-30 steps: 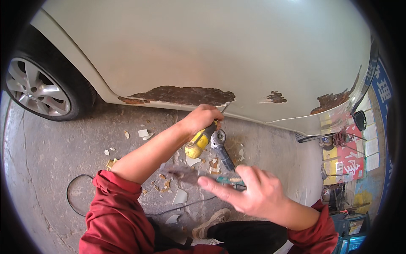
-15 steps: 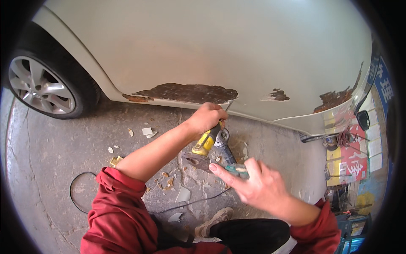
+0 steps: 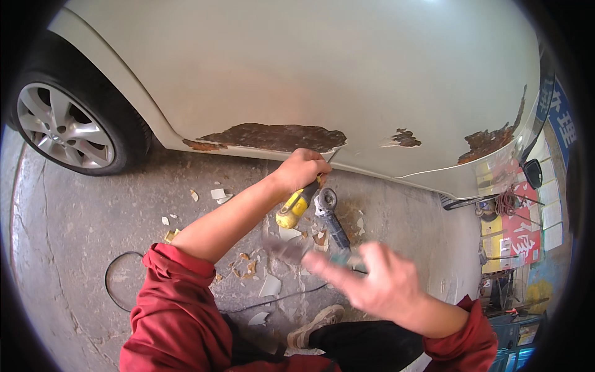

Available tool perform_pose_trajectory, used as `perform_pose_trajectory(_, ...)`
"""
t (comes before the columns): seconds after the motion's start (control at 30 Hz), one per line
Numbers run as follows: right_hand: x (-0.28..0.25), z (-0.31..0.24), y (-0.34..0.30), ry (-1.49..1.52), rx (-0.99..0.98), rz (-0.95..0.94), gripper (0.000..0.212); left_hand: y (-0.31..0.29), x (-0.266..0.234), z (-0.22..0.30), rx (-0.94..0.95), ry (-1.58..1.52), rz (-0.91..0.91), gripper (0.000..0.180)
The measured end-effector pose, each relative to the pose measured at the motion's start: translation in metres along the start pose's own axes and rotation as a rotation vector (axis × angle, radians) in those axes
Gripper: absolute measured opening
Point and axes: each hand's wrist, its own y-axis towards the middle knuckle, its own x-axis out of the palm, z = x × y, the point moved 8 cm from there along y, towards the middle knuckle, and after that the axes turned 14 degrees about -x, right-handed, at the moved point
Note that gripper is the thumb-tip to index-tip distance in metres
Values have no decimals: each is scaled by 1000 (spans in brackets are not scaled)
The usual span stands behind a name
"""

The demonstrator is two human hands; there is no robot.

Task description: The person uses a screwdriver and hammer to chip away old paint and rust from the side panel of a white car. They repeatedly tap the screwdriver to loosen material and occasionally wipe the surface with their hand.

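Note:
My left hand is closed around a screwdriver with a yellow and black handle. Its thin metal shaft points up to the lower edge of a cream-white car panel, at the right end of a large brown patch where the coating is gone. In my right hand is a hammer with a greenish handle, smeared by motion. The hammer head is below the screwdriver's butt, apart from it. My right index finger stretches along the handle. An angle grinder lies on the floor between my hands.
Broken filler chips litter the concrete floor. A black cable curves across it at left. The car's wheel stands at far left. Smaller bare patches mark the panel at right. A red signboard and tools are at the right edge.
The hammer has swung down, away from the screwdriver's butt, and my right hand has dropped slightly with it. My left hand and the screwdriver have barely shifted.

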Motion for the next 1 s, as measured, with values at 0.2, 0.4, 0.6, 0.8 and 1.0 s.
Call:
perform_pose_trajectory(0.2, 5, -3, 17, -15, -53, 9, 69, -2, 1, 1, -27, 17, 16, 17)
perform_pose_trajectory(0.4, -15, -20, 20, -33, -154, 123, 72, 1, -3, 11, 34, 75, -20, 20)
perform_pose_trajectory(0.6, 29, 15, 20, -135, 76, -286, 73, 20, -1, 1, 105, 191, -28, 21)
perform_pose_trajectory(0.8, 17, -5, 1, 68, -9, -114, 74, 32, 11, -13, 25, 125, -20, 24)
perform_pose_trajectory(1.0, 21, -6, -8, 125, 42, -152, 67, -4, -10, -5, 22, 15, -26, 21)
